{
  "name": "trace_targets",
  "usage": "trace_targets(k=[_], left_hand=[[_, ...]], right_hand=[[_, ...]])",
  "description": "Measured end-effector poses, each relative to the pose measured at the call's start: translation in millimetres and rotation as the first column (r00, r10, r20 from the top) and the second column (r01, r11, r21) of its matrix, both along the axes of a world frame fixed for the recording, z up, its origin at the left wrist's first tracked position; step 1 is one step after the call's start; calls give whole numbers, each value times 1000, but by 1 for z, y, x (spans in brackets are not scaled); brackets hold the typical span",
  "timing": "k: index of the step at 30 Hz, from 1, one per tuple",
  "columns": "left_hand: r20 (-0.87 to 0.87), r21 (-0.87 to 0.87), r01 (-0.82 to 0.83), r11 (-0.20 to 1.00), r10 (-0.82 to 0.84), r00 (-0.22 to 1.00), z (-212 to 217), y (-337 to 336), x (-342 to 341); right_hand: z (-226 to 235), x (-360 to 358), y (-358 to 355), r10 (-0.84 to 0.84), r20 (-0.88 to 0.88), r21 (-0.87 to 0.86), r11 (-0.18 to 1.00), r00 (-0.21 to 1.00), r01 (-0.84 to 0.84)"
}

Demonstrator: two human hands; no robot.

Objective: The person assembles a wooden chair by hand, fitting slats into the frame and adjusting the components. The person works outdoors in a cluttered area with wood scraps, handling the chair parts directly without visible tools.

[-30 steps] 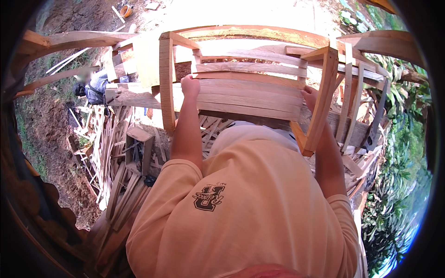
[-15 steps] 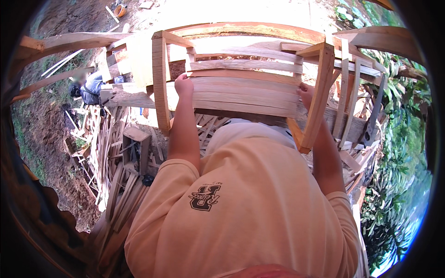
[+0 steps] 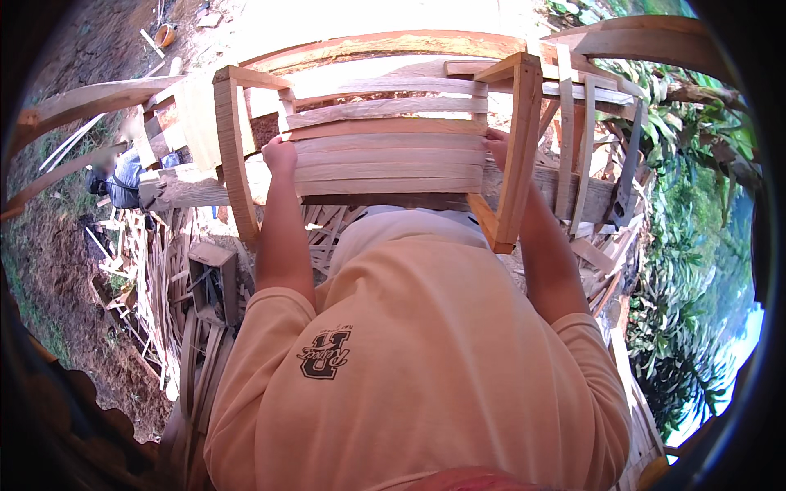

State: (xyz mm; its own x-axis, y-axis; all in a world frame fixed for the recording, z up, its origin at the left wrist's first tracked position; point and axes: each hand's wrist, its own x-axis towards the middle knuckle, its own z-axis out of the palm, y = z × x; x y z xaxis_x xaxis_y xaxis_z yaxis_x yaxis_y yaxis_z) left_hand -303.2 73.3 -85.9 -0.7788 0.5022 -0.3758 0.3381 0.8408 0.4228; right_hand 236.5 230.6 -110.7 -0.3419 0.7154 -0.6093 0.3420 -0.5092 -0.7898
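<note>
In front of me is a wooden frame with pale slats (image 3: 389,159) laid side by side across its middle; gaps show between the farther ones. At the left end of a darker, orange-toned slat (image 3: 385,128), my left hand (image 3: 280,154) is closed, its fingers pinched on the edge. My right hand (image 3: 497,146) grips by the opposite end of that slat, partly hidden behind the frame's right post (image 3: 519,151). The frame's left post (image 3: 235,155) stands outside my left forearm.
A rough plank (image 3: 184,192) runs beneath the frame. A handsaw (image 3: 629,176) hangs at the right beside upright strips (image 3: 583,155). Offcuts (image 3: 155,278) and a wooden box (image 3: 214,274) lie lower left. A person (image 3: 124,176) is at the far left.
The whole scene has shifted left in the picture as the view turned. Both hands keep their places at the slat ends, and the frame looks unchanged.
</note>
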Motion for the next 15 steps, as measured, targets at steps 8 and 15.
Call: trace_targets(k=[8,15], left_hand=[[-16,-56,2,998,-3,1000,7,7,4],[9,-118,17,993,-16,1000,6,10,3]], right_hand=[[12,-11,0,-22,178,-2,1000,984,23],[-6,10,15,128,336,49,987,933,-152]])
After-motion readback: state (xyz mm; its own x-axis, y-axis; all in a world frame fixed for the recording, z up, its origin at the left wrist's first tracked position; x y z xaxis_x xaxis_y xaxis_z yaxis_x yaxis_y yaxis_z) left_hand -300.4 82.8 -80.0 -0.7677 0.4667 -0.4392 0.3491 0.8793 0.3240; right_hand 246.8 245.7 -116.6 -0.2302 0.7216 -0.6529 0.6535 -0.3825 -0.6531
